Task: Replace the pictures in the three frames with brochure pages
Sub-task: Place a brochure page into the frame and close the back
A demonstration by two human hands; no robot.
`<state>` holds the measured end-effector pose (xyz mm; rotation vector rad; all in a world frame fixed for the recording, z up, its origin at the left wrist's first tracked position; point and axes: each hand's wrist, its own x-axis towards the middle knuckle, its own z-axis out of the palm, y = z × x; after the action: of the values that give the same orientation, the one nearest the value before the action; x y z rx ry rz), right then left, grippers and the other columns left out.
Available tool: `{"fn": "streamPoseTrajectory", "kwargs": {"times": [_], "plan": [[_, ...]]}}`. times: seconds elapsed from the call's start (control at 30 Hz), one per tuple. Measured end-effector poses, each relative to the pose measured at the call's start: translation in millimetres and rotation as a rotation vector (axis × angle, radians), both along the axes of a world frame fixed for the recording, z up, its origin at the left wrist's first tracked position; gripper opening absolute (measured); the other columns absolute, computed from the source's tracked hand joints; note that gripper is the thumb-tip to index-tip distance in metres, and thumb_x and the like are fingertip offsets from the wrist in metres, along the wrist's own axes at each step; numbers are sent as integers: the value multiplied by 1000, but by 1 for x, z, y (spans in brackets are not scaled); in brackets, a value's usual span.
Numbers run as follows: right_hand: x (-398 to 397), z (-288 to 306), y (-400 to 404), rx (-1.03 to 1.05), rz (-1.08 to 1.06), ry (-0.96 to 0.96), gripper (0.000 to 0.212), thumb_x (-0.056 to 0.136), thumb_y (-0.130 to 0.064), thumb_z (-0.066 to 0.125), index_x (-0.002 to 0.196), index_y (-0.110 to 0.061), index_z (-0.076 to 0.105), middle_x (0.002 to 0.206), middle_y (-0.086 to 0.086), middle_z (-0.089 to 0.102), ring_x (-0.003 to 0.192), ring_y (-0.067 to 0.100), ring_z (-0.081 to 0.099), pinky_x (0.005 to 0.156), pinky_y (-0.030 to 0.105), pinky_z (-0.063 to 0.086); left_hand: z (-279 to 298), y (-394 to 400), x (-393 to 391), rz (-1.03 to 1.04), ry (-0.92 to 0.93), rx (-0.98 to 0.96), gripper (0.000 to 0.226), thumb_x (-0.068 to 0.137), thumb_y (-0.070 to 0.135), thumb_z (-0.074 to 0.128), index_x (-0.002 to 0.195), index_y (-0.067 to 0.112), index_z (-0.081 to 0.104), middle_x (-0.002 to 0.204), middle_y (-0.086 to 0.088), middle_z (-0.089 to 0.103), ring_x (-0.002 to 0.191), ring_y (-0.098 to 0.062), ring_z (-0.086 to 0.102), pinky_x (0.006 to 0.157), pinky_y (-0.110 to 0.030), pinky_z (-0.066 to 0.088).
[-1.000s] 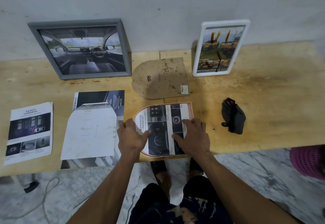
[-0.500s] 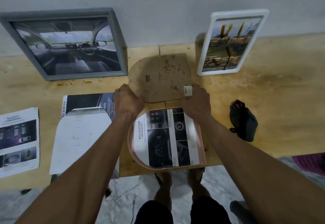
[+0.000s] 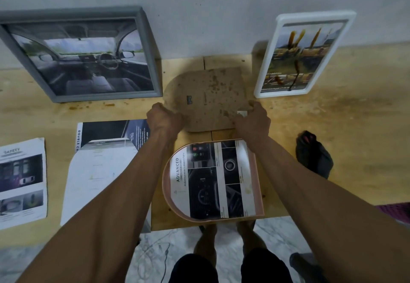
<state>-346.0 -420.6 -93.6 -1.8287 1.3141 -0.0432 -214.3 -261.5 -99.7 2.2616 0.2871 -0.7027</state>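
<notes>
An arch-shaped pink frame [image 3: 258,182] lies flat near the table's front edge with an "ADVANCED" brochure page [image 3: 210,178] set in it. Behind it lies the brown arch-shaped backing board [image 3: 206,98]. My left hand [image 3: 163,119] grips the board's left edge and my right hand [image 3: 253,117] grips its right front corner. A grey frame [image 3: 142,38] with a car-interior picture leans on the wall at the back left. A white frame [image 3: 279,38] with a picture leans at the back right.
A "SAFETY" brochure page [image 3: 22,182] lies at the left edge. A cut white sheet [image 3: 99,171] rests on a dark brochure page [image 3: 111,131] beside my left arm. A black pouch [image 3: 314,154] sits right of the pink frame. The floor and my feet show below.
Both hands left the brochure page in the pink frame, reached back and took hold of the brown backing board's two sides. The camera moved closer to the table.
</notes>
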Motion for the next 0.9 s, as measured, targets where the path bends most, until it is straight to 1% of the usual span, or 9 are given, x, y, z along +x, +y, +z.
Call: {"fn": "streamPoseTrajectory", "kwargs": {"times": [0.1, 0.2, 0.27, 0.37, 0.47, 0.63, 0.7, 0.8, 0.9], "plan": [[1, 9, -6, 11, -33, 3, 71, 75, -34, 64, 141, -13, 45, 136, 12, 51, 124, 33, 49, 101, 38, 44, 6, 0, -2, 69, 19, -54, 52, 80, 8, 79, 127, 10, 56, 112, -13, 66, 93, -32, 69, 75, -47, 63], [2, 19, -10, -17, -30, 59, 62, 82, -30, 68, 136, -8, 47, 136, 12, 43, 123, 29, 46, 91, 28, 39, 16, 1, -6, 69, -10, -104, 31, 79, 12, 82, 105, 7, 65, 99, -9, 66, 88, -25, 66, 66, -34, 60], [1, 28, -7, -25, -26, 72, 59, 81, -25, 68, 133, -6, 49, 132, 12, 46, 123, 28, 46, 98, 30, 42, 26, 7, -9, 63, -37, -148, 27, 78, 10, 83, 97, 5, 64, 92, -6, 64, 84, -21, 63, 58, -27, 53], [-5, 44, 1, 15, -71, 20, 63, 75, -26, 64, 133, -8, 50, 125, 9, 53, 114, 26, 53, 94, 39, 52, 44, 25, -15, 54, -46, -214, 29, 73, 3, 83, 88, 9, 59, 88, -5, 62, 84, -22, 61, 67, -33, 59], [-20, 57, 11, 4, -26, -9, 45, 85, -28, 60, 125, -9, 57, 107, 1, 55, 101, 19, 55, 81, 31, 49, 54, 48, -24, 49, -12, -200, 34, 67, 7, 87, 84, 14, 59, 93, -10, 67, 89, -27, 66, 80, -43, 62], [-59, 71, 26, 107, -28, -51, 37, 83, -39, 65, 104, -9, 62, 102, 8, 65, 85, 22, 62, 53, 25, 43, 68, 75, -64, 41, -19, -197, 34, 62, 6, 89, 81, 13, 62, 89, -6, 68, 94, -29, 68, 83, -44, 61], [-77, 75, 32, 147, -26, -49, 29, 83, -35, 65, 102, -13, 59, 103, 7, 64, 84, 22, 62, 60, 30, 52, 70, 82, -84, 40, 1, -191, 41, 59, 7, 93, 89, 7, 65, 92, -6, 69, 92, -27, 68, 81, -42, 61], [-106, 77, 40, 209, 6, -36, 44, 85, -30, 62, 125, -20, 50, 112, 2, 58, 97, 26, 60, 79, 44, 58, 68, 92, -116, 75, 36, -168, 56, 49, 13, 99, 95, 8, 67, 92, -5, 73, 86, -24, 70, 82, -45, 61], [-144, 72, 49, 279, -6, -75, 37, 87, -21, 65, 118, -23, 45, 97, -5, 57, 80, 15, 61, 62, 36, 58, 67, 98, -152, 65, 48, -126, 55, 48, 15, 100, 92, 9, 68, 88, -6, 75, 82, -25, 72, 78, -48, 62]]}}
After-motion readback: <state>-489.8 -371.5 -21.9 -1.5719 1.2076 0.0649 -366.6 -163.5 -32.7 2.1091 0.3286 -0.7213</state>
